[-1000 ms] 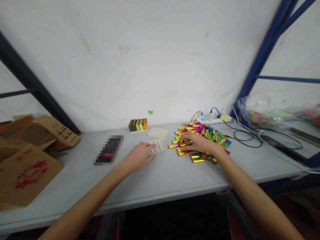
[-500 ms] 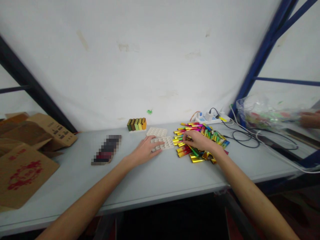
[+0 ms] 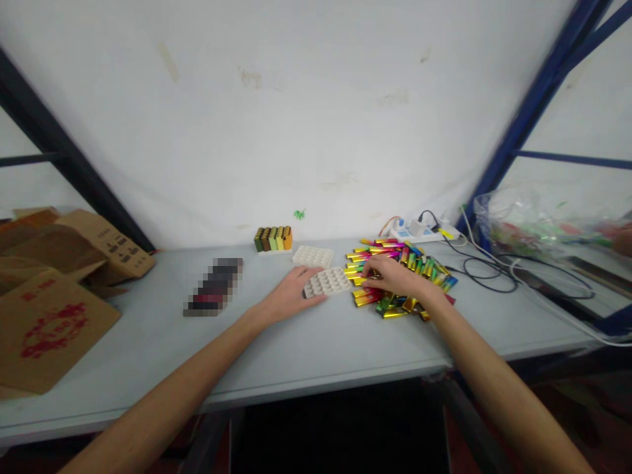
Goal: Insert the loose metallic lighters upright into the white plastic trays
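My left hand [image 3: 291, 294] grips the left end of a white tray with rows of round pockets [image 3: 330, 283], thumb along its near edge and fingers at the far edge. Just behind lies a second white pocketed tray [image 3: 313, 256]. My right hand [image 3: 392, 275] is over a pile of shiny, flat metallic pieces [image 3: 395, 304] in gold, red, green and blue. Its fingers are curled together at the pile's left side; what they pinch is hidden. At the back, several upright cased pieces, dark green to orange [image 3: 273, 239], stand packed in rows.
Cardboard boxes [image 3: 59, 329] crowd the left end of the table [image 3: 276, 362]. A pixelated dark object [image 3: 214, 288] lies left of my left arm. Behind the pile sits a power strip [image 3: 419, 232] with loose cables [image 3: 486, 280]. At far right, another person's blurred hand [image 3: 623, 238] is beside clear plastic bags [image 3: 513, 220].
My left fingers have drawn back from over the near tray to its left end. My right fingers have curled in more at the pile. The view has shifted slightly.
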`<state>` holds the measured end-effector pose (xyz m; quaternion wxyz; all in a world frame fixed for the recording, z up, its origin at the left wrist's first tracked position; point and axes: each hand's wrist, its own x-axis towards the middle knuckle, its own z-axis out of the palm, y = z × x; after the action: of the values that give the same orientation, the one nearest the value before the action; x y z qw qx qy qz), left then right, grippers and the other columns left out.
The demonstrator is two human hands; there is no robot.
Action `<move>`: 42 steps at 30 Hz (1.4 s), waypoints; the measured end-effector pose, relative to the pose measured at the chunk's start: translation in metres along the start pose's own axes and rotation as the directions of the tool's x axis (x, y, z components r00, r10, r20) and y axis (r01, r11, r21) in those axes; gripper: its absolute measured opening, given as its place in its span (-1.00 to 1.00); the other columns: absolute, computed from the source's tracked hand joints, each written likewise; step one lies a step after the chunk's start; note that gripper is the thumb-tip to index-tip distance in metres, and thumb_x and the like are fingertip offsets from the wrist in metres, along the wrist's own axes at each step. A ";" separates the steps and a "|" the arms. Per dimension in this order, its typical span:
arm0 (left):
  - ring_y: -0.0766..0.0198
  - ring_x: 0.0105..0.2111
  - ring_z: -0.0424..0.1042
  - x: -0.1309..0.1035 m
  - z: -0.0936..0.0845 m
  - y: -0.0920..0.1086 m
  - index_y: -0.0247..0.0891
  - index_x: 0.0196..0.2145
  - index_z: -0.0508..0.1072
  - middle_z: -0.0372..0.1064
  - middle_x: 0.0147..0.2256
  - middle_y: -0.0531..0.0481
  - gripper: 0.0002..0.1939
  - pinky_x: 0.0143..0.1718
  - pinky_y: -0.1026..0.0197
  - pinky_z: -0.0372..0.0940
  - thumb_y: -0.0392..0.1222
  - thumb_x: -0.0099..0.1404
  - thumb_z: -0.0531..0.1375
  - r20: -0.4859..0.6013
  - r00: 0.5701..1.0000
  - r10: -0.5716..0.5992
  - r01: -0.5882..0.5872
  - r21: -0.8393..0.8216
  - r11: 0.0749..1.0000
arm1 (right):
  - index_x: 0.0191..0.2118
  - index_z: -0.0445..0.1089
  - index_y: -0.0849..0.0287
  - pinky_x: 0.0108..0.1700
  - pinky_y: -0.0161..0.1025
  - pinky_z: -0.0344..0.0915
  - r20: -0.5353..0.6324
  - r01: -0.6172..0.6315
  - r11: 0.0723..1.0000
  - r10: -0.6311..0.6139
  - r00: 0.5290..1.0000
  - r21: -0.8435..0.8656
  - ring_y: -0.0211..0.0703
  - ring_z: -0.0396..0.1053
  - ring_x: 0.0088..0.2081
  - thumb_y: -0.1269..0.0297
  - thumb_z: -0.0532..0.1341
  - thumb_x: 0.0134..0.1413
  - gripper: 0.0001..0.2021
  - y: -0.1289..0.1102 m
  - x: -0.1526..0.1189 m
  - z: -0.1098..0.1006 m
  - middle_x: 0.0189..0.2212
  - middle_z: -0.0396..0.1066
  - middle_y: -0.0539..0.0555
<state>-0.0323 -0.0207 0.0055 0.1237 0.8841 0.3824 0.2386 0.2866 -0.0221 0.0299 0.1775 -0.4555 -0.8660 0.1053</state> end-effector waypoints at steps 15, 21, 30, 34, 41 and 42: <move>-0.04 0.19 0.32 0.001 0.003 0.001 -0.16 0.27 0.31 0.34 0.17 -0.18 -0.36 0.30 -0.07 0.20 0.12 0.33 0.27 -0.002 1.000 -0.015 0.015 -0.015 1.000 | -0.20 0.54 0.18 0.03 -0.10 0.35 0.012 0.066 0.998 -0.066 0.998 -0.022 -0.03 0.42 -0.09 0.14 0.27 0.29 -0.80 0.007 -0.002 -0.002 -0.13 0.47 0.18; -0.03 0.20 0.31 0.001 0.001 0.003 -0.17 0.27 0.30 0.34 0.18 -0.18 -0.36 0.31 -0.07 0.19 0.12 0.34 0.26 0.004 1.000 -0.004 0.004 -0.006 1.000 | -0.19 0.45 0.18 -0.14 -0.16 0.36 -0.081 0.000 1.000 0.002 0.997 0.027 -0.06 0.41 -0.22 0.12 0.25 0.29 -0.79 0.008 -0.002 0.003 -0.20 0.48 0.16; -0.07 0.26 0.28 0.001 0.004 -0.001 -0.15 0.35 0.18 0.30 0.26 -0.16 -0.16 0.31 -0.07 0.18 0.24 0.26 0.31 0.009 0.998 -0.060 0.060 -0.034 0.998 | -0.06 0.49 0.15 -0.17 -0.19 0.32 -0.303 0.056 0.992 -0.019 0.953 0.113 -0.03 0.48 -0.20 0.08 0.15 0.37 -0.71 -0.017 0.002 -0.007 -0.15 0.57 0.16; -0.11 0.26 0.26 0.000 0.003 -0.003 -0.22 0.38 0.12 0.29 0.26 -0.22 0.00 0.31 -0.08 0.16 0.30 0.17 0.36 0.029 0.996 -0.081 0.082 -0.028 0.996 | -0.22 0.54 0.18 -0.37 -0.26 0.20 -0.308 0.018 0.973 0.055 0.950 0.228 -0.16 0.36 -0.42 -0.02 0.27 0.24 -0.68 -0.024 0.008 0.001 -0.40 0.51 0.06; -0.16 0.24 0.27 -0.005 -0.006 -0.014 -0.26 0.22 0.36 0.30 0.19 -0.26 -0.10 0.31 -0.12 0.16 0.34 0.08 0.39 0.019 0.992 -0.122 0.121 0.009 0.993 | -0.37 0.49 0.22 -0.47 -0.30 0.09 -0.237 0.066 0.877 0.056 0.970 0.476 -0.29 0.17 -0.53 -0.10 0.31 0.16 -0.59 -0.040 0.027 0.007 -0.58 0.23 -0.08; -0.15 0.22 0.29 -0.006 -0.007 -0.015 -0.25 0.19 0.39 0.32 0.17 -0.24 -0.13 0.30 -0.11 0.18 0.34 0.07 0.39 0.013 0.993 -0.118 0.118 -0.001 0.993 | -0.35 0.50 0.22 -0.46 -0.30 0.12 -0.244 0.090 0.877 0.032 0.969 0.472 -0.28 0.19 -0.51 -0.09 0.32 0.16 -0.60 -0.045 0.031 0.005 -0.57 0.26 -0.07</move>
<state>-0.0488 -0.0150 0.0035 0.1407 0.8613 0.4330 0.2254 0.2349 -0.0224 0.0475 0.3913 -0.3938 -0.7912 0.2567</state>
